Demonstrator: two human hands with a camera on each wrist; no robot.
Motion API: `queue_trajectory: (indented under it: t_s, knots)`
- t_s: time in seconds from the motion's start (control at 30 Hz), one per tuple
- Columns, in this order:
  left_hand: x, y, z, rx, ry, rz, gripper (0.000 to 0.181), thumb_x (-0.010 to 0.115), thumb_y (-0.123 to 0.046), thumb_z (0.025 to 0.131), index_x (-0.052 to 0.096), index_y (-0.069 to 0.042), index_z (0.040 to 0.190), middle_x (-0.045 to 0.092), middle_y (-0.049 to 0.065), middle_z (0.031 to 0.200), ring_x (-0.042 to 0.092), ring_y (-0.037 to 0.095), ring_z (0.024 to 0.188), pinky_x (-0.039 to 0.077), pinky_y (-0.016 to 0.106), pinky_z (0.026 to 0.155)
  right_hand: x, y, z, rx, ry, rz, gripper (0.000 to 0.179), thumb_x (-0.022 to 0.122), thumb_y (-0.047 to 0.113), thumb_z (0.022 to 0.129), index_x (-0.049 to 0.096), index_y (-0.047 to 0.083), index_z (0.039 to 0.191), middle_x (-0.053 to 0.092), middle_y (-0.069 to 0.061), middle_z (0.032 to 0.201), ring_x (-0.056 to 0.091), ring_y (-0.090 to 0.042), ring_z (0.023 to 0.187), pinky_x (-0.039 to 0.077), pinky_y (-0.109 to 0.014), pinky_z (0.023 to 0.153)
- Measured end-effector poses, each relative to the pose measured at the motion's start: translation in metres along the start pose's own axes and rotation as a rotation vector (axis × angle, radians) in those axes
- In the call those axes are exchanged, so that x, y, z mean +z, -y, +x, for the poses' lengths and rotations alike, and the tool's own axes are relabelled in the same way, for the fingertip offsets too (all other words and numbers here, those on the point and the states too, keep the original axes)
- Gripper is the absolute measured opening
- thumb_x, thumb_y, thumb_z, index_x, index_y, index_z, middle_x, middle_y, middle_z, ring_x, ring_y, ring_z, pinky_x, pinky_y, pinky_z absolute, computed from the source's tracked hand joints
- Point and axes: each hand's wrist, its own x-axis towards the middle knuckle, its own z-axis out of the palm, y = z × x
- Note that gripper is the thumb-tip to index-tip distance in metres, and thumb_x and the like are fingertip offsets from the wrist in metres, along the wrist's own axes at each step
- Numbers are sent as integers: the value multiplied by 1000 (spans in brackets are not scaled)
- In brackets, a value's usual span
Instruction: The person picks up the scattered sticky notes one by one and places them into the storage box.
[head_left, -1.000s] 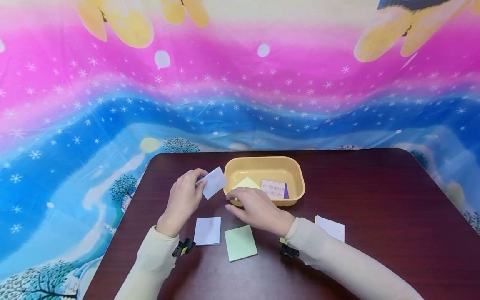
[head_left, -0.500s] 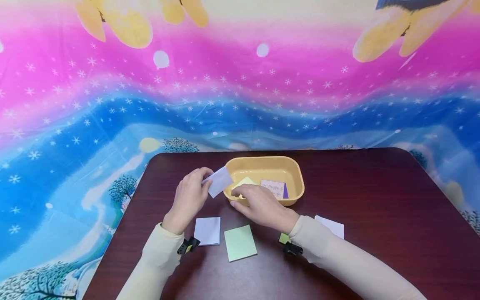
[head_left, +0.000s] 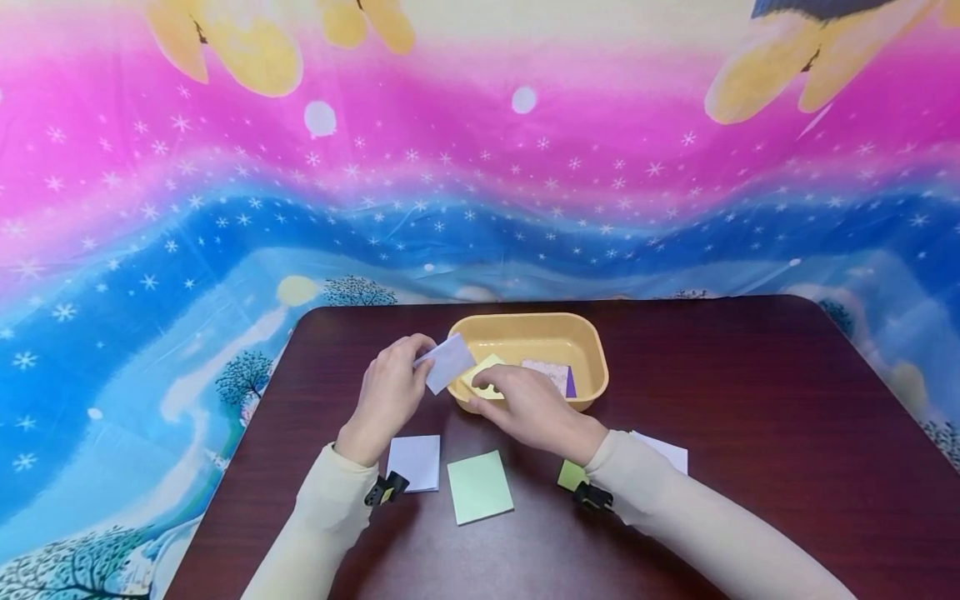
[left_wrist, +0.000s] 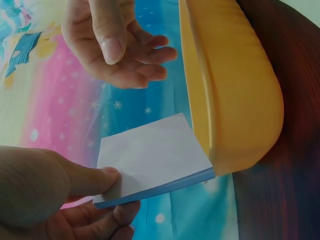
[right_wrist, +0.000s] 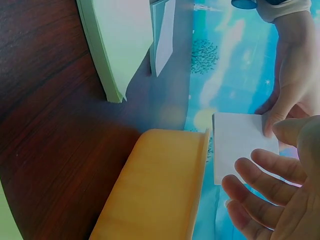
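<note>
Between thumb and fingers, my left hand (head_left: 386, 387) pinches a white pad of note paper (left_wrist: 155, 155), tilted at the left end of the yellow bin (head_left: 592, 367). The pad's bluish edge shows in the left wrist view. Over the bin's near rim hovers my right hand (head_left: 528, 408), its fingers loosely bent and holding nothing. In the right wrist view its fingers (right_wrist: 270, 185) are apart from each other, near the white pad. Inside the bin lie a yellow notepad (head_left: 483, 371), a patterned pink pad (head_left: 551, 371) and a purple one (head_left: 572, 383), partly behind my right hand.
On the dark table (head_left: 750, 375) in front of the bin lie a second white pad (head_left: 415, 462) and a light green pad (head_left: 480, 487). A small green pad (head_left: 572, 475) and another white pad (head_left: 667, 450) are partly covered by my right arm.
My left hand has moved right with the white pad, which now overlaps the bin's left rim. My right hand has shifted slightly right, showing more of the yellow notepad.
</note>
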Motion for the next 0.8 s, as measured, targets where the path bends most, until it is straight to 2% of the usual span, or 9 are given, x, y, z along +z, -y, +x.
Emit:
queue_trajectory:
  t_s: [0.4, 0.8]
  knots:
    - [9, -2, 6, 28, 6, -14, 13, 70, -9, 95, 70, -9, 108, 74, 11, 104, 72, 28, 90, 58, 47, 74, -2, -7, -3, -1, -23, -50, 27, 70, 30, 96, 73, 10, 114, 76, -2, 107, 71, -17, 96, 58, -37, 84]
    - [10, -9, 14, 45, 17, -24, 15, 70, -8, 94, 71, -8, 109, 74, 11, 105, 71, 27, 91, 58, 46, 78, -6, -11, -1, 5, -44, -81, 25, 71, 29, 95, 73, 11, 112, 76, -3, 106, 71, -17, 95, 58, -38, 83]
